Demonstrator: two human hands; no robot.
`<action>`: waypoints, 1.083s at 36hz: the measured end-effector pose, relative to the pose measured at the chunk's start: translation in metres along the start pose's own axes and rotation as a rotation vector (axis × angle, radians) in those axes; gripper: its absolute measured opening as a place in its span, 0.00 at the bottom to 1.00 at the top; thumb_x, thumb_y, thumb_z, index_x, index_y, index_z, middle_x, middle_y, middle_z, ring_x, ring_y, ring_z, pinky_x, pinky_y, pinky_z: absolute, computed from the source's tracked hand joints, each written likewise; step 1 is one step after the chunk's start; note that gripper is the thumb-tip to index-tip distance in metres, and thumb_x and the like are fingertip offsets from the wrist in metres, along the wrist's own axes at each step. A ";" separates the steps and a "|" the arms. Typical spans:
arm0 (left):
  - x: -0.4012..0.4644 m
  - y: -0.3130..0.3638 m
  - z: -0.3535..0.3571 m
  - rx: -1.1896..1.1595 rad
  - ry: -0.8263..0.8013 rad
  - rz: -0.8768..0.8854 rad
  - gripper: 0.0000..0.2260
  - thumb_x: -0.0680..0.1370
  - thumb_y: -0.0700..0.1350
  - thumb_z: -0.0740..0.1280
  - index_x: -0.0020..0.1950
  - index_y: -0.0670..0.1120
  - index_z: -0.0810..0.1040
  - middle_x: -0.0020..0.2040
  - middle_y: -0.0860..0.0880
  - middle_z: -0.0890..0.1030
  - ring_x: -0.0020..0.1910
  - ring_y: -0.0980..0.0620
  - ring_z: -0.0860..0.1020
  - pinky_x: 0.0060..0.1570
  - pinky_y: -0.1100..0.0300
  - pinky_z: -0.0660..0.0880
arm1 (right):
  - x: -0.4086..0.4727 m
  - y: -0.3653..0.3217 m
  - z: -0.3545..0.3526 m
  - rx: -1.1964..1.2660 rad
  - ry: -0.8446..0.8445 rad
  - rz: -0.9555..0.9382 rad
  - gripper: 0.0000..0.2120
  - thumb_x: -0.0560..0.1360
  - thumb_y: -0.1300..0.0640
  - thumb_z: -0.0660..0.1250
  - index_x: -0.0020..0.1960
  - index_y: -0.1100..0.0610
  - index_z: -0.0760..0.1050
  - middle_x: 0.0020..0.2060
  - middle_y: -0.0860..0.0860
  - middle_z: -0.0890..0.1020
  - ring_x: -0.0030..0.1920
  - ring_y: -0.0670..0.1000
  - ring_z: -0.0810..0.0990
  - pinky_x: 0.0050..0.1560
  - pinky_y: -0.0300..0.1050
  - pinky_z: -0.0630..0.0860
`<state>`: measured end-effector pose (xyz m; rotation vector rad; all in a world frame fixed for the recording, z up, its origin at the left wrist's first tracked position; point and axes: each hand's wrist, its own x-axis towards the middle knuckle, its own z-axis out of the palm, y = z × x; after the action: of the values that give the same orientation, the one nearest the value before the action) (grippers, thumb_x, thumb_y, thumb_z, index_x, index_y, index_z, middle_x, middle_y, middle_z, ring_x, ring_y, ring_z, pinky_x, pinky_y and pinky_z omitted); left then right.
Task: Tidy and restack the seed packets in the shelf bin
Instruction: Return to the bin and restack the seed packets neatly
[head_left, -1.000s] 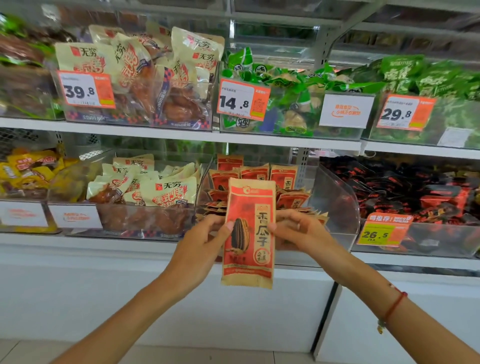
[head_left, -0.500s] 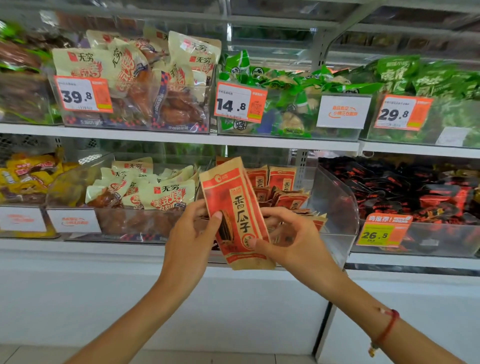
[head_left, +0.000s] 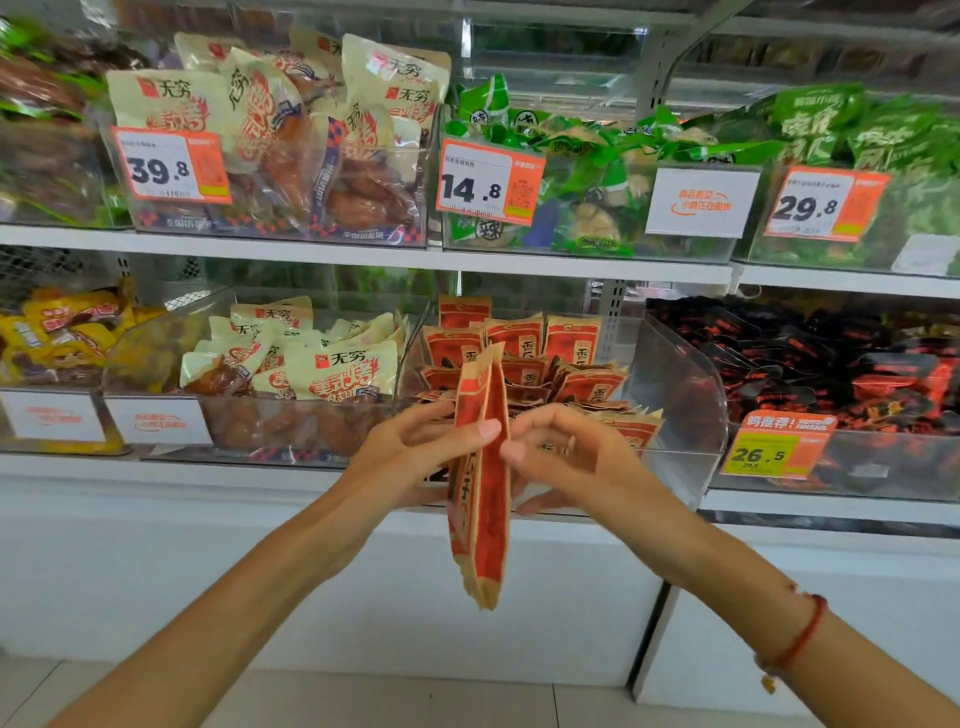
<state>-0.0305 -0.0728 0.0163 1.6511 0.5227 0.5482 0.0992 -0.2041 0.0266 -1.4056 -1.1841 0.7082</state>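
A red and tan seed packet (head_left: 480, 488) hangs upright and edge-on in front of the clear shelf bin (head_left: 680, 405); it looks like more than one packet held together. My left hand (head_left: 410, 457) pinches it, thumb on the near face and fingers behind. My right hand (head_left: 566, 457) is at the packet's right edge, its fingertips touching it. Inside the bin, several matching seed packets (head_left: 519, 358) stand in rows at the back, with more lying jumbled at the front right.
A bin of cream snack bags (head_left: 311, 364) stands left of the seed bin, and a bin of black and red packets (head_left: 831, 374) stands to the right. The upper shelf (head_left: 363, 254) carries more bins with orange price tags. A white cabinet front is below.
The packet has swung from facing me to edge-on and vertical. Both hands have shifted inward and now meet at its middle.
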 end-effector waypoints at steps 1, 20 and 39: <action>-0.001 0.000 0.001 -0.010 -0.035 -0.006 0.27 0.61 0.61 0.74 0.58 0.56 0.78 0.49 0.54 0.85 0.54 0.56 0.81 0.50 0.58 0.78 | 0.000 -0.002 -0.001 0.030 0.034 0.007 0.18 0.69 0.50 0.69 0.54 0.59 0.76 0.44 0.54 0.84 0.43 0.53 0.84 0.44 0.44 0.81; 0.002 -0.007 0.017 -0.034 -0.005 0.057 0.20 0.62 0.57 0.78 0.53 0.59 0.80 0.49 0.59 0.84 0.50 0.61 0.81 0.41 0.67 0.77 | 0.003 0.005 -0.005 -0.033 0.208 -0.082 0.11 0.74 0.54 0.65 0.53 0.56 0.81 0.41 0.51 0.86 0.42 0.51 0.85 0.44 0.45 0.82; 0.003 -0.005 0.016 -0.341 0.392 0.164 0.28 0.61 0.60 0.71 0.58 0.50 0.79 0.51 0.50 0.84 0.49 0.58 0.83 0.41 0.64 0.78 | -0.002 0.012 0.020 -0.497 0.285 -0.273 0.22 0.67 0.38 0.67 0.59 0.42 0.75 0.45 0.37 0.81 0.46 0.38 0.80 0.42 0.34 0.78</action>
<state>-0.0186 -0.0830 0.0090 1.2697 0.5435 1.0355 0.0834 -0.1971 0.0102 -1.6387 -1.3394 0.0116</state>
